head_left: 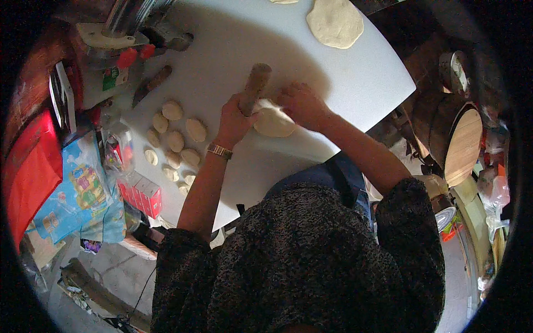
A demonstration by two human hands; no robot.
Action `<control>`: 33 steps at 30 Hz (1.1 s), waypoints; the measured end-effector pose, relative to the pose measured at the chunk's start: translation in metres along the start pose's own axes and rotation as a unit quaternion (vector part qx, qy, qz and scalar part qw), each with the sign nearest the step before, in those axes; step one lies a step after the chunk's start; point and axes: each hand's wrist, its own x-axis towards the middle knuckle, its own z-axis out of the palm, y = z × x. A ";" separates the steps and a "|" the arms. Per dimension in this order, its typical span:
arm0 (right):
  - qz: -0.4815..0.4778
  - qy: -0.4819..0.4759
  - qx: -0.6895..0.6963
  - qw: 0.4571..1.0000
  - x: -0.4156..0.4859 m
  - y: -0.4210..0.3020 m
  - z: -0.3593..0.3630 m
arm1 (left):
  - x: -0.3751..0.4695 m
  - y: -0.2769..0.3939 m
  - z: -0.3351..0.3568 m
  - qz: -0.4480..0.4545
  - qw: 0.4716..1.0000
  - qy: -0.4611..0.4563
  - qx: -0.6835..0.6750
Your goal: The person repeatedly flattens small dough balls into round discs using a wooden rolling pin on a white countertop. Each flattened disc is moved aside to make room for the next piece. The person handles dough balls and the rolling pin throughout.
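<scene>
My left hand is closed around the near end of a short wooden rolling pin, which points away from me. Just right of it, a flattened round of dough lies on the white tabletop. My right hand is at the far right edge of that round with its fingers bent; whether they pinch the dough is hidden. Several small dough pieces sit together left of my left hand. A larger flat dough sheet lies near the far edge, with part of another beside it.
A knife with a dark handle rests at the table's left. Beyond it stands a metal machine with red knobs. Red-and-white boxes and a clear plastic jar line the left edge. A round wooden board stands off to the right.
</scene>
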 end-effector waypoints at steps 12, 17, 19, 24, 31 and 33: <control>0.009 0.023 0.105 0.994 -0.008 0.008 -0.007 | -0.021 0.032 -0.006 -0.049 0.997 -0.043 0.052; -0.021 -0.085 0.143 0.986 -0.028 -0.003 -0.010 | -0.055 0.037 0.000 0.052 0.996 -0.019 0.069; -0.055 -0.051 0.122 0.990 -0.027 -0.005 -0.009 | -0.057 0.033 0.001 0.013 1.000 -0.020 0.017; -0.095 0.059 0.108 0.988 -0.029 -0.004 0.009 | -0.060 0.030 -0.012 -0.049 0.998 -0.030 0.006; -0.013 -0.005 0.388 0.922 -0.097 -0.065 0.039 | -0.090 0.063 -0.047 0.087 0.989 -0.099 -0.061; 0.082 0.004 0.496 0.864 -0.099 -0.079 0.039 | -0.087 0.068 -0.057 0.006 0.993 -0.120 -0.011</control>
